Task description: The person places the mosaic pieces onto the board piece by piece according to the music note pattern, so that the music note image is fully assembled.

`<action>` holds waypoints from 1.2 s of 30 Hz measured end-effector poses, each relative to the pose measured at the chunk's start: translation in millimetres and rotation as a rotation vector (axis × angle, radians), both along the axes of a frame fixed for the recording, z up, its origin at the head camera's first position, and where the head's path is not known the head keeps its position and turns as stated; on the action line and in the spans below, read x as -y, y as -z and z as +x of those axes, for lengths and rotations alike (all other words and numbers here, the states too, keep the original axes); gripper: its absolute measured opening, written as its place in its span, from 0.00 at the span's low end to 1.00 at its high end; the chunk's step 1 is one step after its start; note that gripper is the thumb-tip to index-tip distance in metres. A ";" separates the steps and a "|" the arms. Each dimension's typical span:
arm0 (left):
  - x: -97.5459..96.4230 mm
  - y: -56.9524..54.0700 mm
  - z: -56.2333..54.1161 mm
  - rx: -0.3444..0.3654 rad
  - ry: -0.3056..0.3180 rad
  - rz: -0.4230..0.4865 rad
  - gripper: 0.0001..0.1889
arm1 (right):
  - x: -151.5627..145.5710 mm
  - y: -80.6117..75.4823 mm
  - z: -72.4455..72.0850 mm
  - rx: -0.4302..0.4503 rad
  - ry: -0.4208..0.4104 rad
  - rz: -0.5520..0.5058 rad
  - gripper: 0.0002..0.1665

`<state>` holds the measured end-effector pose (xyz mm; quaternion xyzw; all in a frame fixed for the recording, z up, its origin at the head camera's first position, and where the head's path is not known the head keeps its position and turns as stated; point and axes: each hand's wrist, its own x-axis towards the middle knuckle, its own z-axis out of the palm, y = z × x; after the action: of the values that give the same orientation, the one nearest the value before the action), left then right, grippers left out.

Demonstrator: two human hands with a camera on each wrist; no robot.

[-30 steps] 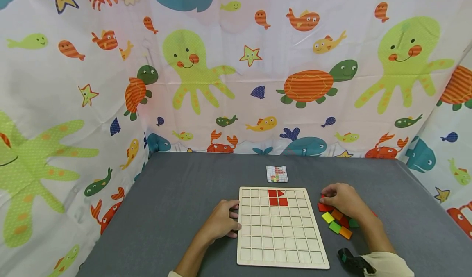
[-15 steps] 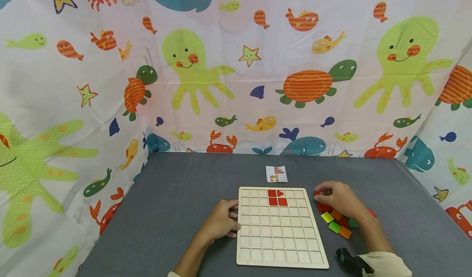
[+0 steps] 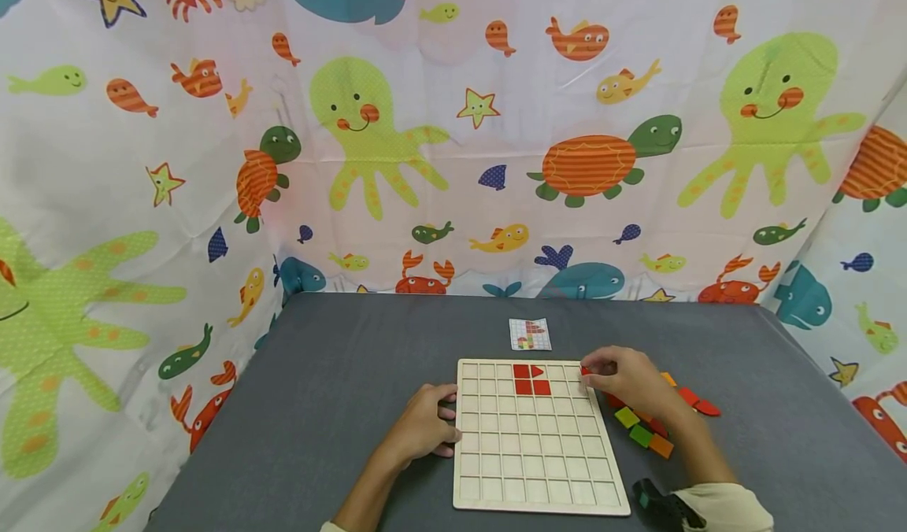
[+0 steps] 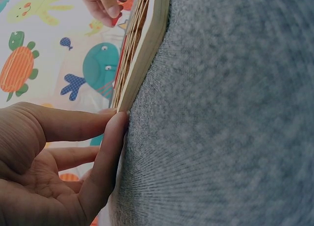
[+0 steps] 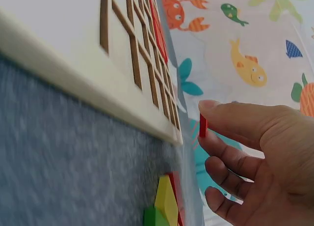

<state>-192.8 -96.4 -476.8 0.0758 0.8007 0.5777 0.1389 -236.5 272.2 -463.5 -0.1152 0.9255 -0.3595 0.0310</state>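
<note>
A pale wooden grid board (image 3: 534, 461) lies on the grey cloth, with several red tiles (image 3: 531, 387) set in its upper cells; one of them is pointed. My left hand (image 3: 423, 422) holds the board's left edge, thumb and finger pinching the rim (image 4: 142, 64) in the left wrist view. Between thumb and finger, my right hand (image 3: 631, 374) pinches a small red tile (image 5: 202, 126), seen edge-on in the right wrist view. In the head view that hand is over the board's top right corner, the tile mostly hidden by its fingers.
Loose tiles lie right of the board, including a yellow-green one (image 3: 627, 418), a green one (image 3: 641, 436), an orange one (image 3: 661, 446) and red ones (image 3: 697, 402). A small printed pattern card (image 3: 530, 334) lies behind the board. A sea-animal curtain (image 3: 425, 162) hangs behind the table.
My right hand has moved left from the loose tiles to the board's top right corner, carrying the red tile. More of the pile's right side now shows. My left hand has stayed put.
</note>
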 end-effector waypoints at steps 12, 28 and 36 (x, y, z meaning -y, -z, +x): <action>-0.1 -0.6 0.3 0.005 -0.001 -0.011 0.40 | 23.3 0.6 -0.5 0.040 -0.056 0.008 0.13; 0.8 -1.0 1.5 0.004 -0.005 -0.018 0.40 | 34.9 8.4 -2.6 0.040 -0.119 -0.011 0.11; 0.2 -1.6 1.5 0.003 -0.001 -0.017 0.40 | 35.4 7.7 -1.7 0.015 -0.107 0.030 0.11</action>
<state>-191.3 -96.5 -475.2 0.0733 0.8056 0.5709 0.1404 -238.2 236.9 -471.2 -0.1613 0.9230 -0.3445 0.0588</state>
